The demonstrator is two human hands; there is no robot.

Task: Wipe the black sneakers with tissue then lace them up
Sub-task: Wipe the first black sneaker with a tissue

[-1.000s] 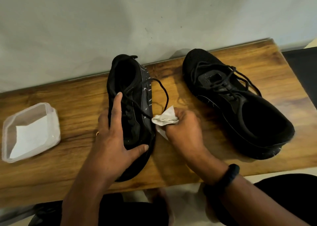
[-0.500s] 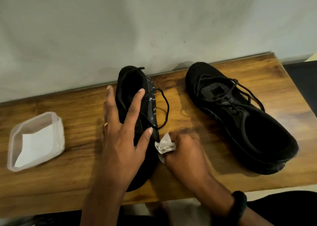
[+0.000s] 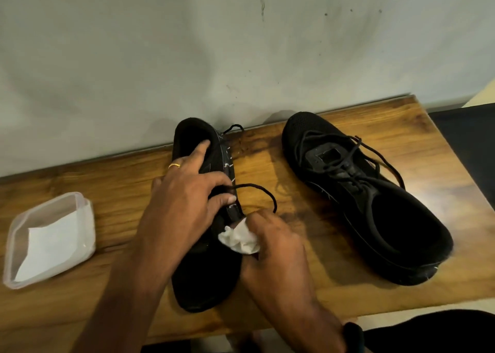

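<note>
Midway along the wooden table (image 3: 267,160), my left hand (image 3: 184,205) clasping the near sneaker (image 3: 203,280) on its side, my right hand (image 3: 273,248) pinching tissue (image 3: 238,239) against its sole edge, second sneaker (image 3: 348,192) toward the right edge.

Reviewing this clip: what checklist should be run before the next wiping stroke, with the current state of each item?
1. Bracing of held sneaker by left hand: ok.
2. Grip on tissue by right hand: ok, crumpled against the sneaker's side.
3. Path free of loose lace: not ok, it loops right beside the tissue.
4. Wiping of second sneaker: cannot tell.
5. Supply of spare tissue in container: ok.
</note>
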